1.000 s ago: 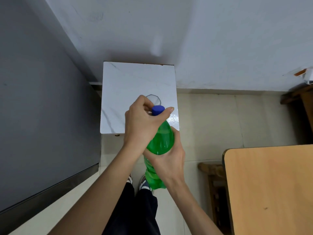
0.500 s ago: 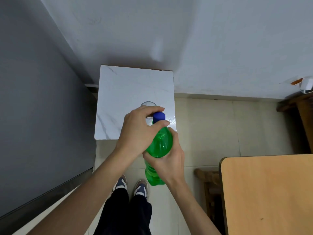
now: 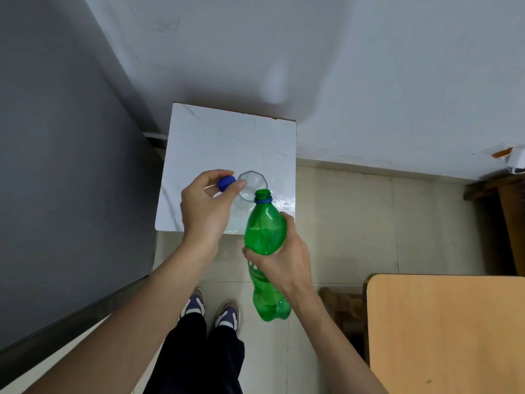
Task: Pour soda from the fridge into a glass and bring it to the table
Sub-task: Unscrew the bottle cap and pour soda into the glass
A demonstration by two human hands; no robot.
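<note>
A green soda bottle (image 3: 265, 228) is held upright in front of me, its neck open and a blue ring left around it. My right hand (image 3: 284, 258) grips the bottle around its middle. My left hand (image 3: 208, 207) pinches the blue cap (image 3: 226, 183) between thumb and fingers, off to the left of the bottle's mouth. A clear empty glass (image 3: 252, 187) stands on the white marble-top stand (image 3: 213, 143), just behind the bottle's mouth and right beside the cap.
The grey fridge side (image 3: 62, 166) fills the left. A white wall rises behind the stand. A wooden table (image 3: 446, 331) lies at the lower right, with a wooden stool (image 3: 341, 305) beside it. My feet stand on the tiled floor (image 3: 355, 217).
My left hand has taken the blue cap off the bottle and moved it to the left. The glass, earlier half hidden by that hand, now shows fully.
</note>
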